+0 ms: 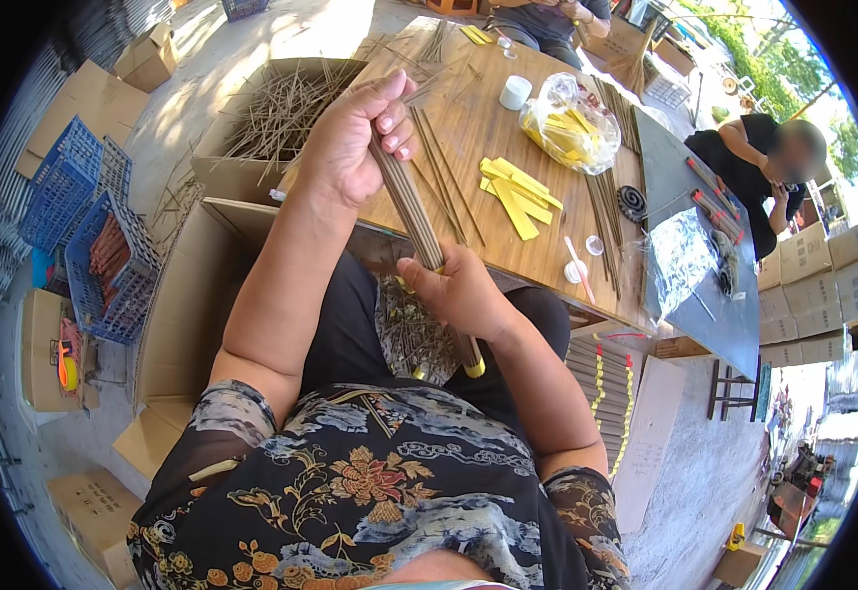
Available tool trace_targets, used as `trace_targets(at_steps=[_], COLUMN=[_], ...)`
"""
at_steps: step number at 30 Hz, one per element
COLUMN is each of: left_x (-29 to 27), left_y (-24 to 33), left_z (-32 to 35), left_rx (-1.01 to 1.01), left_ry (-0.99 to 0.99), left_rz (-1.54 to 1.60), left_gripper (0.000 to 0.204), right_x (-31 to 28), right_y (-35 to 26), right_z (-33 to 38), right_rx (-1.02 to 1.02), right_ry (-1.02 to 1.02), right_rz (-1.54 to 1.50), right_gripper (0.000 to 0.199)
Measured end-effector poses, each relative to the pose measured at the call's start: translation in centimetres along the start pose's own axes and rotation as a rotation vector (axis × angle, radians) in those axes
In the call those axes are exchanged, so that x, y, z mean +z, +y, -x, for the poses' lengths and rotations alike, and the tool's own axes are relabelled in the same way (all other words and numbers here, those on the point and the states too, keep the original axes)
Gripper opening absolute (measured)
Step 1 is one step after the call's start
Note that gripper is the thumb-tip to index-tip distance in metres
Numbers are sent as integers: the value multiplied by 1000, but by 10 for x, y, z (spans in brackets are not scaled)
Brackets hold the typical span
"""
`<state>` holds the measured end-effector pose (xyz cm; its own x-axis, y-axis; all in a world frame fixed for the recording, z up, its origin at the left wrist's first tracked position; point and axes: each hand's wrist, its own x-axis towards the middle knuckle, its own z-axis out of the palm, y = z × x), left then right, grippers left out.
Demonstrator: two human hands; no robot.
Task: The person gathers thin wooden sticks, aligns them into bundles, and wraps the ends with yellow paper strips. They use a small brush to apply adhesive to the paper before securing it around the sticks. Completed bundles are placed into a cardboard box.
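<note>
- Hands: left hand (pixel 345 147) closed around the upper part of a bundle of thin brown sticks (pixel 411 211), thumb and fingers wrapped on it; fingertips curl over the top end.
- Right hand (pixel 458 293) clamped on the lower part of the same bundle, fingers folded round it.
- Bundle runs slanted from upper left to lower right, between the two hands, held above the lap and in front of the near edge of the wooden table (pixel 468 128). Its lower end carries a yellow band (pixel 472 368) that sticks out just below the right hand.
- On the table: loose sticks (pixel 444 177) lying just beside the left hand; yellow paper strips (pixel 515 192) in a small pile near the middle; clear plastic bag of yellow strips (pixel 569 123) further back; white cup (pixel 515 92) beside the bag; dark coil (pixel 631 204) toward the right side.
- Left of the table: open cardboard box (pixel 252 177) filled with a tangle of loose sticks (pixel 282 113).
- Far left on the floor: blue plastic crates (pixel 85 211), one holding reddish sticks.
- Below the table at right: wrapped bundles with red and yellow bands (pixel 601 379), laid side by side.
- Another person in black (pixel 743 162) sits at the far right end of the table, hands well apart from the bundle.
</note>
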<state>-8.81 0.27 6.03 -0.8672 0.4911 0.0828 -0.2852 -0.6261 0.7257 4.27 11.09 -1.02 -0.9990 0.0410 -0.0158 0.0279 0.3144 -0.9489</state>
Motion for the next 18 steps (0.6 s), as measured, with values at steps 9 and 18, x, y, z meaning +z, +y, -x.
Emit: trace_targets(at_steps=[9, 18], left_x=[9, 33], left_y=[-6, -24], left_z=[2, 24], left_rx=[183, 147], left_ry=[132, -35], left_rz=[-81, -173], left_gripper=[14, 12], right_x=[-1, -17], right_y=[6, -38], right_z=[-9, -13], right_rx=[-4, -230], right_ry=[65, 68], right_rz=[181, 211], right_gripper=[31, 49])
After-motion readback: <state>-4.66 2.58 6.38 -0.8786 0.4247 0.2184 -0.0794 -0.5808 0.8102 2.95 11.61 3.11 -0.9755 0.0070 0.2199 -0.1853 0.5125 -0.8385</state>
